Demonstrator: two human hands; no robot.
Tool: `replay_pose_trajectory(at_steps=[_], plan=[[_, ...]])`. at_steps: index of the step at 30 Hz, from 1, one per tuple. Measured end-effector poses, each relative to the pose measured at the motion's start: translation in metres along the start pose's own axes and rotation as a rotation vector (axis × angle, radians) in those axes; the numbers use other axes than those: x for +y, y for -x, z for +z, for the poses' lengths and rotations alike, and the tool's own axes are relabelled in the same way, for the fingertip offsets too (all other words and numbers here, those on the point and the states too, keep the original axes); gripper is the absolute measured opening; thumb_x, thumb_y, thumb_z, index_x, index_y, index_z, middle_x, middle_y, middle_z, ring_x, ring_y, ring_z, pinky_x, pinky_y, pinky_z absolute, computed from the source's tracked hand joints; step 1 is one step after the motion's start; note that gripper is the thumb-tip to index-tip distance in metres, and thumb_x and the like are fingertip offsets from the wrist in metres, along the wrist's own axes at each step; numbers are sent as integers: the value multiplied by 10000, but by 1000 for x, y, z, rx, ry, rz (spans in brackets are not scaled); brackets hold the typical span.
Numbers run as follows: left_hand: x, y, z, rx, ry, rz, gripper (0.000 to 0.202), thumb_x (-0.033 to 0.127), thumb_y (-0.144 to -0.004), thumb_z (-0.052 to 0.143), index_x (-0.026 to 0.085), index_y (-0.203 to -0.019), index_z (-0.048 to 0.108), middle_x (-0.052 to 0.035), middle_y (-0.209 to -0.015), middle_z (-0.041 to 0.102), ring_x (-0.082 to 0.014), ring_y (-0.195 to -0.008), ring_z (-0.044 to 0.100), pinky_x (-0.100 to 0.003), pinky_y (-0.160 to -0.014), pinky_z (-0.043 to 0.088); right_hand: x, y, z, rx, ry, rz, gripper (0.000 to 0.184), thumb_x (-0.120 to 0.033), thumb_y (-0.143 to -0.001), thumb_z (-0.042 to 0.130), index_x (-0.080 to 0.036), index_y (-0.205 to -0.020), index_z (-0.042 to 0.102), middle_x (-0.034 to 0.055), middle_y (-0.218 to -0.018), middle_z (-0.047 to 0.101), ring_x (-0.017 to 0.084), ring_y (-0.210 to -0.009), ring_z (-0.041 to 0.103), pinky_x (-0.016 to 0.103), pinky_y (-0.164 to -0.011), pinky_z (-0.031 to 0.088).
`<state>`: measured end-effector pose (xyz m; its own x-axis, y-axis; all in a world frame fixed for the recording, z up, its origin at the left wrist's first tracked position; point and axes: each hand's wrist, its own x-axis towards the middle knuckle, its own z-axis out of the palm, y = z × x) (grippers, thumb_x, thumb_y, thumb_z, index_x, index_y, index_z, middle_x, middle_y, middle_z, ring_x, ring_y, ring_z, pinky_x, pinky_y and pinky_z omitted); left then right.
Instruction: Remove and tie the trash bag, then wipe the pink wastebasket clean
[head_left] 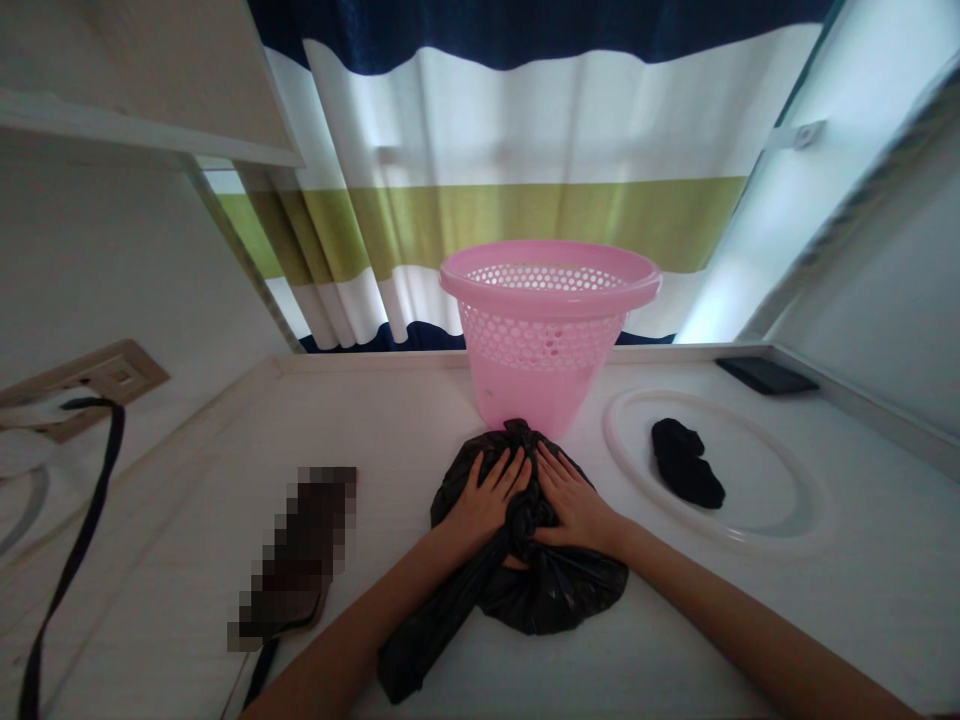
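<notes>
A black plastic bag, knotted in its middle, lies on the white tabletop. One long twisted end of it trails toward the lower left. My left hand rests on the bag's left side, fingers stretched out and pointing away from me. On the right side my right hand lies flat on the plastic, its fingers extended too. What the bag holds, if anything, is hidden. Right behind the bag stands a pink perforated basket, upright, its base partly covered by the bag.
At right, a pale ring lies on the tabletop with a crumpled black cloth item inside it. A dark flat object sits at the back right. A blurred-out device and a black cable are at left. Striped curtains hang behind.
</notes>
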<state>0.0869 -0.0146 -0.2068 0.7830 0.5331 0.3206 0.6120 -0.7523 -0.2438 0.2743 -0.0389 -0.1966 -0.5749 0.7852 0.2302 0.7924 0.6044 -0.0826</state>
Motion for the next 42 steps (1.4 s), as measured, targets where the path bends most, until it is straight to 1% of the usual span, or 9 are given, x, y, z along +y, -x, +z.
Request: replay_pose_trajectory(at_steps=[5,10,18,28,31,34,36,38,42], plan=[[0,0,-3,-17,43,10,716,515,-778,263,108,-1323,39,-109,-1391,151,-260,-1271,109,-485,-997,81,1,0,1,10,3,1,947,-658,-664,375,11,-1303,174,204,-1359,138,292,-1255,7,469,-993,138],[-1,0,-4,-16,22,9,579,379,-834,229,128,-1323,48,-92,-1392,160,-239,-1269,131,-461,-1002,86,1,0,1,8,10,1,952,-658,-664,374,15,-1304,165,207,-1357,146,290,-1255,8,467,-994,137],[1,-1,0,8,-39,-2,557,384,-837,209,134,-1322,95,-80,-1385,191,-234,-1261,166,-458,-995,141,1,1,1,2,3,1,942,-624,-655,425,5,-1306,165,195,-1361,139,284,-1256,-5,469,-994,140],[1,0,3,16,-4,-15,559,353,-837,237,136,-1323,67,-80,-1385,189,-231,-1269,138,-463,-1000,114,-2,-1,-3,-27,-87,11,950,-632,-661,416,-3,-1315,133,190,-1370,96,284,-1254,-36,476,-1003,98],[0,0,-9,-6,42,2,647,412,-811,274,86,-1319,40,-124,-1388,154,-259,-1276,88,-498,-995,73,4,2,-14,-82,-231,2,973,-632,-662,430,-34,-1328,47,172,-1380,29,266,-1255,-53,473,-1006,85],[-8,1,-37,-31,151,17,937,600,-692,349,-10,-1297,-26,-212,-1377,94,-306,-1272,37,-526,-984,48,15,8,-33,-160,-474,27,923,-612,-705,400,-78,-1331,-18,141,-1385,-10,234,-1261,-13,452,-1009,113],[-15,4,-57,-48,221,36,1055,674,-612,386,-11,-1297,-31,-225,-1373,89,-307,-1272,36,-508,-992,64,23,12,-45,-160,-635,65,809,-580,-753,354,-125,-1339,32,111,-1389,52,212,-1260,89,428,-1002,174],[-21,12,-71,-58,251,76,1061,695,-575,413,45,-1313,14,-203,-1378,106,-306,-1271,51,-498,-995,86,25,12,-52,-78,-723,135,666,-535,-791,327,-176,-1327,163,88,-1366,205,203,-1225,235,415,-977,246],[-25,31,-79,15,222,96,806,611,-666,421,188,-1308,180,-165,-1362,217,-319,-1260,123,-543,-965,136,17,-2,-48,202,-706,378,472,-497,-780,385,-171,-1094,522,92,-1090,547,239,-1000,492,418,-867,363]])
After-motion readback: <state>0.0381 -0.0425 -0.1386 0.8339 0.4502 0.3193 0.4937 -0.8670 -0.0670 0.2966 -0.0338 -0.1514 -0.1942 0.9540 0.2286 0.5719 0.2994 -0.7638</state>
